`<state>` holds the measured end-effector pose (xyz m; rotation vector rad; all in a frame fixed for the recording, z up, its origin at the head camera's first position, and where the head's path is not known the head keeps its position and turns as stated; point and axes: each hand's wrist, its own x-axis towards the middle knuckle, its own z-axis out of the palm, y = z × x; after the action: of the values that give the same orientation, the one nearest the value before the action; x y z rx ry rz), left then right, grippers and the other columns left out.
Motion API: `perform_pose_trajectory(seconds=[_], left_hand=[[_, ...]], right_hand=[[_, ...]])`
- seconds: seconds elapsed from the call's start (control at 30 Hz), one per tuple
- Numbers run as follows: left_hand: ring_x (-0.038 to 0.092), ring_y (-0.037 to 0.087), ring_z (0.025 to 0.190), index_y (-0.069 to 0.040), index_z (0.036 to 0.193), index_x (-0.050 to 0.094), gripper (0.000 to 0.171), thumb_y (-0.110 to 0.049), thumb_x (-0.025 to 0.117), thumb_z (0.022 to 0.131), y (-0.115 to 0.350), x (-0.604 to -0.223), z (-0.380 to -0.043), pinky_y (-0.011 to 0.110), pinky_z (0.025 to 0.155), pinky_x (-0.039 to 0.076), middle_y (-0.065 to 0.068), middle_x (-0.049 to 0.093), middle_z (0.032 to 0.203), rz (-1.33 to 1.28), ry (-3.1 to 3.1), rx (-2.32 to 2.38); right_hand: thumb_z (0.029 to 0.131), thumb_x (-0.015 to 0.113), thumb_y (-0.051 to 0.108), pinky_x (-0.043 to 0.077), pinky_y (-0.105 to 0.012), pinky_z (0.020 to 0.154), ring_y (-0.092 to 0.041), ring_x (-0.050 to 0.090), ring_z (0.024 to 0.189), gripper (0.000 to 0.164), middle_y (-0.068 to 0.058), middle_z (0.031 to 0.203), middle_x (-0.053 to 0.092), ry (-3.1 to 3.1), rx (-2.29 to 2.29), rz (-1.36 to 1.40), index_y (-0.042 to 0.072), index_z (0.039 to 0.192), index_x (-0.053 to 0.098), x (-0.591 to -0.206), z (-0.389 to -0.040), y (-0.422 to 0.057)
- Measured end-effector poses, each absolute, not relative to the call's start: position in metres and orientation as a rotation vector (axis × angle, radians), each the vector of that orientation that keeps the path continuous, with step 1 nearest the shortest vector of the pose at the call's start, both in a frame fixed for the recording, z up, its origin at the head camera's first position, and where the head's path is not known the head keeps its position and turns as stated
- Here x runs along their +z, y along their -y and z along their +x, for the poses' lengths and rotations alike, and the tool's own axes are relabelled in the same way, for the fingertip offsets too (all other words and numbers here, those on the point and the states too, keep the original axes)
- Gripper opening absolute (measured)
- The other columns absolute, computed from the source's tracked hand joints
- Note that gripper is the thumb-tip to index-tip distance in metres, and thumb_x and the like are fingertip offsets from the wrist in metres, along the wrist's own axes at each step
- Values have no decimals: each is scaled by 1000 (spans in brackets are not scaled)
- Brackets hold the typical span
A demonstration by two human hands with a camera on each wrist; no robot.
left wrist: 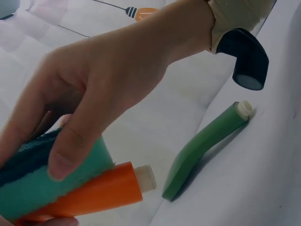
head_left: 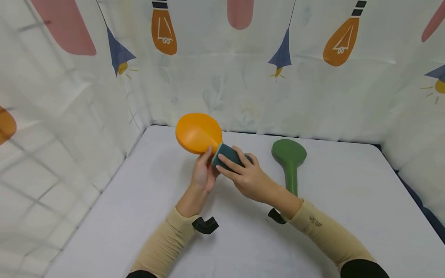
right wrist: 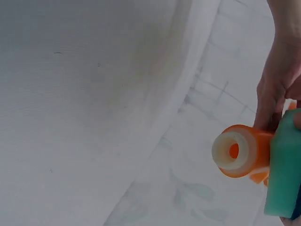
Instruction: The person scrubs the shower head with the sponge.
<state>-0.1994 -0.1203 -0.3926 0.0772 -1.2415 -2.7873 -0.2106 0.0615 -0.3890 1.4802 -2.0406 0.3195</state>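
In the head view, an orange shower head point(head_left: 196, 133) is held up above the table with its broad rounded head toward the back left. My left hand point(head_left: 203, 173) grips its handle from below. My right hand point(head_left: 253, 178) holds a sponge point(head_left: 226, 157), dark on one face and teal on the other, against the handle. In the left wrist view the sponge's teal face point(left wrist: 96, 162) lies along the orange handle point(left wrist: 113, 190), whose white threaded end sticks out free. The right wrist view shows that hollow white end point(right wrist: 227, 150) nearly straight on.
A green shower head point(head_left: 289, 154) lies on the white table point(head_left: 146, 204) to the right, its handle partly behind my right forearm. Its white threaded end shows in the left wrist view. Patterned cloth point(head_left: 215, 88) hangs behind the table. Black wrist mounts point(head_left: 205, 225) jut from both sleeves.
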Motion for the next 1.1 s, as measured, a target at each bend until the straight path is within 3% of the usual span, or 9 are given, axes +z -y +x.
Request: perform_pose_trajectory(seconds=[0.1,0.27,0.53,0.67,0.93,1.1], left_hand=[[64,19,101,-2,140,48,38,-26,46,111,122,-392,-200,28,86,57,7,57,121,90,1231,-2769],[66,28,107,-5,148,41,44,-29,45,112,130,-387,-199,38,84,60,11,54,125,55,1233,-2745],[62,36,118,-13,153,38,46,-33,44,112,135,-382,-197,62,96,49,12,55,134,-18,1206,-2789],[64,33,114,-10,154,36,48,-33,41,112,133,-384,-197,57,90,54,12,56,134,-58,1217,-2813],[66,21,99,-7,149,39,43,-30,36,113,125,-391,-197,43,78,60,6,61,123,-91,1286,-2864],[62,24,108,-10,151,36,42,-28,35,113,127,-389,-196,45,80,59,10,58,130,-97,1231,-2876]], right_hand=[[86,82,8,48,-57,90,-48,38,141,57,-8,153,51,2045,185,1479,14,141,65,-391,-203,-65],[83,86,12,47,-55,92,-46,36,144,63,-6,153,51,2067,124,1519,16,141,64,-394,-195,-75],[78,81,-3,47,-63,93,-52,40,139,64,-14,152,51,2075,650,1477,7,140,64,-396,-201,-88],[86,74,-7,41,-66,104,-52,36,142,62,-18,155,45,2095,1003,1437,3,145,57,-393,-206,-85],[99,58,-5,24,-46,121,-36,34,148,53,-18,159,39,2134,1413,1359,-5,150,46,-383,-214,-73],[106,52,7,33,-41,117,-28,35,148,51,-11,163,35,2240,1606,1344,0,156,39,-380,-214,-79]])
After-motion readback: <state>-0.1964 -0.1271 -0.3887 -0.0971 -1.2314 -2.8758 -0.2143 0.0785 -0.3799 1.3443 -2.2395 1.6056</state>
